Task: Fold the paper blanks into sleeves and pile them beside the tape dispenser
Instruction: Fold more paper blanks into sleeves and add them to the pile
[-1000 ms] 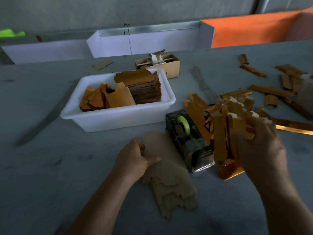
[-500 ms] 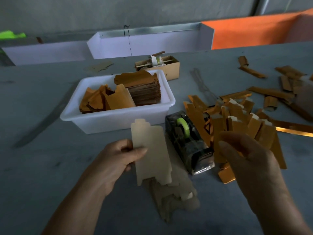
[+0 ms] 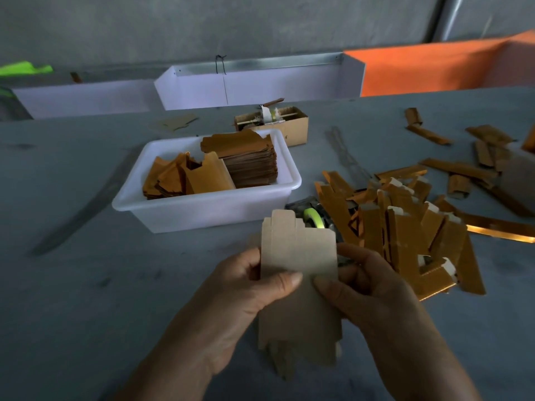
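Now the worktop (image 3: pixel 86 285) shows the sleeve pile (image 3: pixel 405 227) right of the grip, beside the tape dispenser (image 3: pixel 314 219). The right hand (image 3: pixel 373 287) has left it, joining the left hand (image 3: pixel 240 293); both pinch a flat blank (image 3: pixel 298 250), ready for folding.

White tub (image 3: pixel 202 209) blocks ahead; sleeve pile (image 3: pixel 405 227) crowds right; left table (image 3: pixel 72 285) open.
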### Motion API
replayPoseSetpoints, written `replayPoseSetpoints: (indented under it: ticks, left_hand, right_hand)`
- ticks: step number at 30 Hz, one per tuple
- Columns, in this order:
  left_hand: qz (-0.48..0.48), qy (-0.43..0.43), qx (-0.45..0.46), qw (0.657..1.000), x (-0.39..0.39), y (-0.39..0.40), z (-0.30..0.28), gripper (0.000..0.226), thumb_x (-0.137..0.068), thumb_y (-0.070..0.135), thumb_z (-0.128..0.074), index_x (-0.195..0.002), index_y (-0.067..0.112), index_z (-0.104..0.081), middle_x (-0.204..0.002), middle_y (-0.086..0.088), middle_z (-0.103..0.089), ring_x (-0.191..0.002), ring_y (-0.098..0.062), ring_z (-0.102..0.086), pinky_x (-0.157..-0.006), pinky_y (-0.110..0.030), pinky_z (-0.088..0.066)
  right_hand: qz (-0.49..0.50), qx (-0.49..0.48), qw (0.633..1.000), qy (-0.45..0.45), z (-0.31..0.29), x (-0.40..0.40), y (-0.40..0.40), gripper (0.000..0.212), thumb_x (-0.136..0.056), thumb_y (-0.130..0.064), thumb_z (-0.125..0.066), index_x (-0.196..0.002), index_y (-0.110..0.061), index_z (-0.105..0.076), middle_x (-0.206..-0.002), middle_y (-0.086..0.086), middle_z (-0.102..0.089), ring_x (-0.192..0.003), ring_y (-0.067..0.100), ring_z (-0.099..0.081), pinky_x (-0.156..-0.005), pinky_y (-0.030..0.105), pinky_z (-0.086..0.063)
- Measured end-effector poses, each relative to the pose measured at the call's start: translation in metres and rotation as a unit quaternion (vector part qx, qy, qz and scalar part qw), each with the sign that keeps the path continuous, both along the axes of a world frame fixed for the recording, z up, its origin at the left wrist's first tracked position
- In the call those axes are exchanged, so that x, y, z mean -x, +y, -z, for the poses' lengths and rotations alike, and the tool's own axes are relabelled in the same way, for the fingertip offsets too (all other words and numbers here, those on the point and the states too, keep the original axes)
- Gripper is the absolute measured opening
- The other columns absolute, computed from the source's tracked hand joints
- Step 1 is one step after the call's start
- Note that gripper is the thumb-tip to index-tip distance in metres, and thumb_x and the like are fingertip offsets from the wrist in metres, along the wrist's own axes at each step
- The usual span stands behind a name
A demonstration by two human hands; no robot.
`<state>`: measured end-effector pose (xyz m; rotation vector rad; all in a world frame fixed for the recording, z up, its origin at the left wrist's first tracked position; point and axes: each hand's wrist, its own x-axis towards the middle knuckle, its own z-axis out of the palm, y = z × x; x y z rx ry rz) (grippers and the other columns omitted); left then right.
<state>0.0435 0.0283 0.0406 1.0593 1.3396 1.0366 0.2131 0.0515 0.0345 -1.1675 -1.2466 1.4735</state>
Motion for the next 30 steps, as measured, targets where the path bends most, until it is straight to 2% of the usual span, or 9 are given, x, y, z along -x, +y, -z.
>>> replayPoseSetpoints:
  ticks: [5, 9, 11, 14, 17, 21, 26, 27, 30]
  left_hand:
    - [-0.023, 0.023, -0.023, 0.999, -0.01, -0.001, 0.003, 0.043, -0.065, 0.033, -0.071, -0.106, 0.021, -0.071, -0.095, 0.002, -0.075, -0.094, -0.013, -0.07, -0.083, -0.033, -0.052]
    - [-0.03, 0.028, -0.025, 0.999, -0.012, 0.002, 0.002, 0.044, -0.066, 0.033, -0.072, -0.107, 0.019, -0.071, -0.096, 0.002, -0.075, -0.097, -0.016, -0.069, -0.088, -0.035, -0.051]
    - [-0.034, 0.041, -0.023, 0.998, -0.013, 0.002, 0.002, 0.04, -0.068, 0.034, -0.079, -0.105, 0.021, -0.071, -0.094, 0.006, -0.075, -0.094, -0.012, -0.069, -0.083, -0.029, -0.051]
    - [-0.055, 0.069, -0.026, 0.996, -0.015, 0.003, 0.004, 0.023, -0.078, 0.026, -0.074, -0.101, 0.024, -0.072, -0.087, 0.009, -0.075, -0.084, -0.005, -0.069, -0.071, -0.02, -0.048]
    - [-0.075, 0.099, -0.038, 0.992, -0.019, 0.003, 0.005, 0.016, -0.081, 0.021, -0.073, -0.097, 0.025, -0.072, -0.082, 0.009, -0.075, -0.077, -0.006, -0.07, -0.068, -0.023, -0.052]
    - [-0.085, 0.105, -0.034, 0.99, -0.022, 0.003, 0.005, 0.016, -0.08, 0.023, -0.074, -0.095, 0.028, -0.071, -0.081, 0.01, -0.075, -0.075, -0.006, -0.07, -0.066, -0.023, -0.054]
    - [-0.09, 0.097, -0.034, 0.991, -0.023, 0.003, 0.006, 0.017, -0.074, 0.031, -0.079, -0.09, 0.028, -0.072, -0.078, 0.009, -0.074, -0.071, -0.005, -0.07, -0.06, -0.02, -0.053]
    - [-0.096, 0.104, -0.039, 0.989, -0.024, 0.003, 0.006, 0.017, -0.073, 0.032, -0.079, -0.088, 0.028, -0.072, -0.077, 0.008, -0.074, -0.071, -0.006, -0.07, -0.06, -0.023, -0.053]
    - [-0.109, 0.119, -0.047, 0.986, -0.027, 0.004, 0.005, 0.021, -0.067, 0.038, -0.076, -0.087, 0.036, -0.069, -0.076, 0.008, -0.073, -0.071, -0.007, -0.069, -0.068, -0.036, -0.058]
  right_hand:
    - [0.004, 0.033, 0.998, 0.057, 0.003, 0.0, -0.002, 0.039, -0.056, -0.022, -0.067, -0.096, -0.018, -0.066, -0.073, -0.002, -0.071, -0.072, 0.007, -0.067, -0.06, 0.021, -0.052]
    - [0.003, 0.019, 0.999, 0.034, 0.004, -0.002, -0.001, 0.014, -0.073, -0.013, -0.066, -0.086, -0.016, -0.069, -0.076, -0.004, -0.072, -0.072, 0.006, -0.066, -0.062, 0.022, -0.051]
    - [0.003, -0.002, 1.0, 0.013, 0.004, -0.003, -0.002, 0.01, -0.078, -0.01, -0.065, -0.084, -0.018, -0.068, -0.076, -0.008, -0.072, -0.073, 0.004, -0.066, -0.059, 0.018, -0.053]
    - [0.009, -0.043, 0.999, -0.029, 0.005, -0.003, -0.003, 0.011, -0.079, -0.01, -0.066, -0.081, -0.022, -0.068, -0.073, -0.012, -0.07, -0.07, 0.002, -0.063, -0.056, 0.013, -0.05]
    - [0.025, -0.086, 0.991, -0.097, 0.007, -0.003, -0.004, 0.011, -0.079, -0.015, -0.068, -0.079, -0.026, -0.067, -0.074, -0.015, -0.069, -0.071, 0.003, -0.062, -0.059, 0.019, -0.05]
    - [0.032, -0.132, 0.978, -0.158, 0.008, -0.003, -0.005, 0.008, -0.077, -0.025, -0.067, -0.079, -0.032, -0.065, -0.074, -0.019, -0.067, -0.069, 0.001, -0.062, -0.056, 0.017, -0.05]
    - [0.029, -0.123, 0.984, -0.125, 0.007, -0.003, -0.006, 0.007, -0.076, -0.024, -0.068, -0.081, -0.029, -0.066, -0.07, -0.012, -0.067, -0.066, 0.004, -0.062, -0.054, 0.013, -0.048]
    - [0.031, -0.127, 0.984, -0.121, 0.007, -0.002, -0.007, 0.007, -0.075, -0.03, -0.067, -0.082, -0.03, -0.065, -0.072, -0.012, -0.068, -0.067, 0.004, -0.063, -0.055, 0.015, -0.05]
    - [0.026, -0.153, 0.981, -0.117, 0.004, 0.004, -0.01, 0.031, -0.069, -0.055, -0.054, -0.085, -0.03, -0.064, -0.076, -0.012, -0.067, -0.071, 0.005, -0.065, -0.055, 0.02, -0.053]
